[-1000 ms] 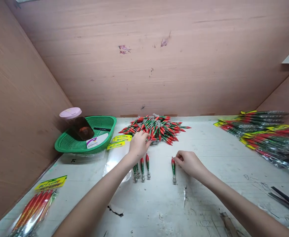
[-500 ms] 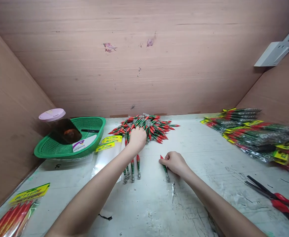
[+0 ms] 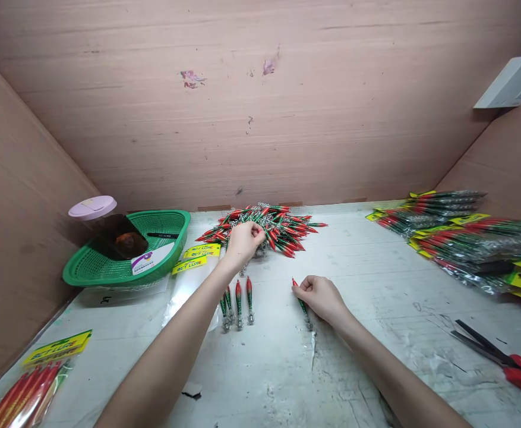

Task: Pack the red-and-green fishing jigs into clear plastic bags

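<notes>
My right hand (image 3: 320, 297) pinches the red top of a slim red-and-green squid jig (image 3: 303, 309), whose crown of hooks points toward me near the board. My left hand (image 3: 246, 241) is over the front of a heap of similar squid jigs (image 3: 287, 229), thumb and fingertips pressed together. What lies between those fingertips is hidden among the jigs. Below the left hand, several squid jigs (image 3: 239, 303) lie side by side, red ends away from me. Clear bags with yellow BCT LURE headers (image 3: 191, 261) lie left of this row, partly behind my left forearm.
A green basket (image 3: 180, 238) at the left holds a lidded dark drink cup (image 3: 117, 238), a card and a pen. Filled lure packs (image 3: 469, 238) pile up on the right, with red-handled scissors (image 3: 505, 359) nearer. Another lure pack (image 3: 41, 380) lies front left.
My left hand has turned and lifted slightly, its fingertips now pinched toward the right of the heap. My right hand keeps its hold on the squid jig. The view has shifted slightly.
</notes>
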Available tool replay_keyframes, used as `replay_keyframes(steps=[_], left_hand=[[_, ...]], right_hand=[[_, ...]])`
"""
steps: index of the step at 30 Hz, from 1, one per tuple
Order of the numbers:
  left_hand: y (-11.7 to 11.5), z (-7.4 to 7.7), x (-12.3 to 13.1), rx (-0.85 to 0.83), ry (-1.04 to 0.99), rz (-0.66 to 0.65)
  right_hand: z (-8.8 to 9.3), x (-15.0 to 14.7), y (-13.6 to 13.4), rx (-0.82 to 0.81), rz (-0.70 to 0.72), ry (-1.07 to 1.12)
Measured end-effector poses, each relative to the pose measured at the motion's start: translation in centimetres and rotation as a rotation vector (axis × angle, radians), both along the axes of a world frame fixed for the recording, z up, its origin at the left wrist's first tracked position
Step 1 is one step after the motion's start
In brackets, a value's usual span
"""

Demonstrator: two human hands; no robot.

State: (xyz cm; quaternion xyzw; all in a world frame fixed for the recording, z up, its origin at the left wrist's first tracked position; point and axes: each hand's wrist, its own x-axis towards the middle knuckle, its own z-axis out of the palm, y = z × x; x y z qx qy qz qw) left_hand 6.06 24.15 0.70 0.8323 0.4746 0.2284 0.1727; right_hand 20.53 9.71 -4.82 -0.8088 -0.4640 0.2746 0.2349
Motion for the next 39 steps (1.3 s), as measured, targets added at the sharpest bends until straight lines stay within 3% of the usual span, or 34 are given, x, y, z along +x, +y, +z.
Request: replay_keyframes(steps=[6, 14, 18, 27, 36, 39], left_hand=[[1.0, -0.7, -1.9, -0.108, -0.143, -0.067], [-0.1, -0.6, -1.7, 0.036, -0.204, -0.125], [-0.6, -1.1, -2.0, 0.020, -0.223, -0.151], [-2.7, -2.1, -3.2, -0.051, -0.370, -0.082], [-2.8, -2.6, -2.0, -0.155, -0.547, -0.078], [-4.2, -2.6, -1.9, -0.254, -0.672, -0.075]], right_hand=[[0.0, 0.1, 0.0, -0.020, -0.010, 0.068], [0.0, 0.1, 0.0, 0.001, -0.016, 0.111], [-0.2, 0.3, 0.0, 0.000, -0.025, 0.190], [-0.6, 1.1, 0.0, 0.004, -0.052, 0.444], [-0.9, 1.1, 0.1, 0.060, -0.072, 0.570], [-0.3, 1.3, 0.1, 0.114, -0.044, 0.661]])
